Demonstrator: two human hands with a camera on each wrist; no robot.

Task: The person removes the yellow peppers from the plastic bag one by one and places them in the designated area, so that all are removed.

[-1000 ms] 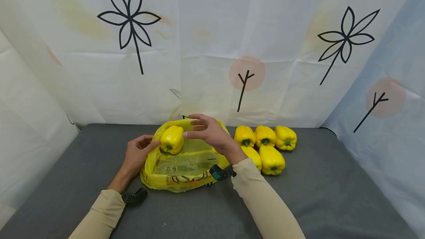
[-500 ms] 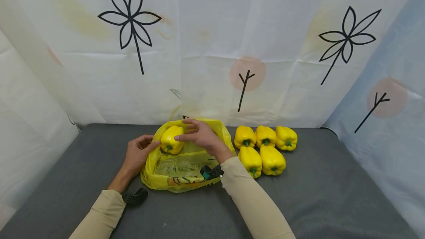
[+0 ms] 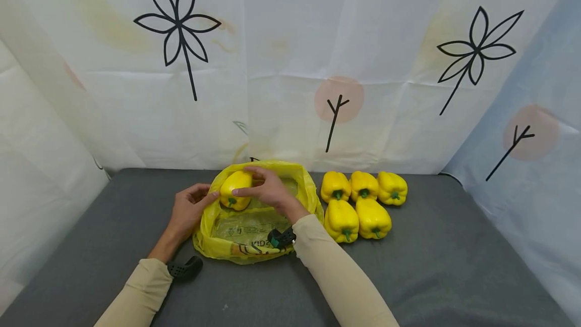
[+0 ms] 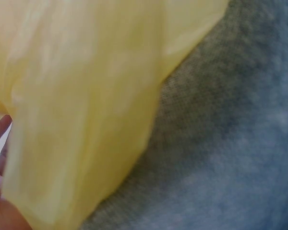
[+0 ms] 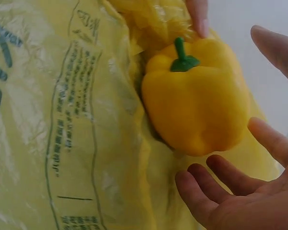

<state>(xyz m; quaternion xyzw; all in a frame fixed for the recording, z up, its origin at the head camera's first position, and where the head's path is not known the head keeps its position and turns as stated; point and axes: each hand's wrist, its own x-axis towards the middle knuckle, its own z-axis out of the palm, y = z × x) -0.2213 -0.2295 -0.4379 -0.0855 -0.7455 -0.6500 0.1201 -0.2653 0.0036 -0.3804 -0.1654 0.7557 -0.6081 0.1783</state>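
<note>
A yellow plastic bag [image 3: 258, 254] lies on the table with its mouth spread wide. My left hand [image 3: 187, 213] pinches the left rim; its thumb reaches inside beside the pepper. One yellow bell pepper [image 3: 233, 184] with a green stem sits in the bag's left part. Around that pepper my right hand [image 3: 272, 191] spreads its fingers, thumb in front and the others behind. In the right wrist view those fingers [image 5: 225, 170] are apart from the pepper's skin. Yellow film [image 4: 86, 96] fills much of the left wrist view, with only a few left fingertips showing at its edge.
Right of the bag, several yellow bell peppers [image 3: 373, 218] stand in two rows on the grey table [image 3: 445, 256]. A white patterned cloth [image 3: 281, 54] hangs behind and along both sides. A black band [image 3: 186, 267] is on each wrist.
My right hand has moved left and slightly down, until its thumb and fingers straddle the pepper in the bag. The left hand keeps its place on the rim.
</note>
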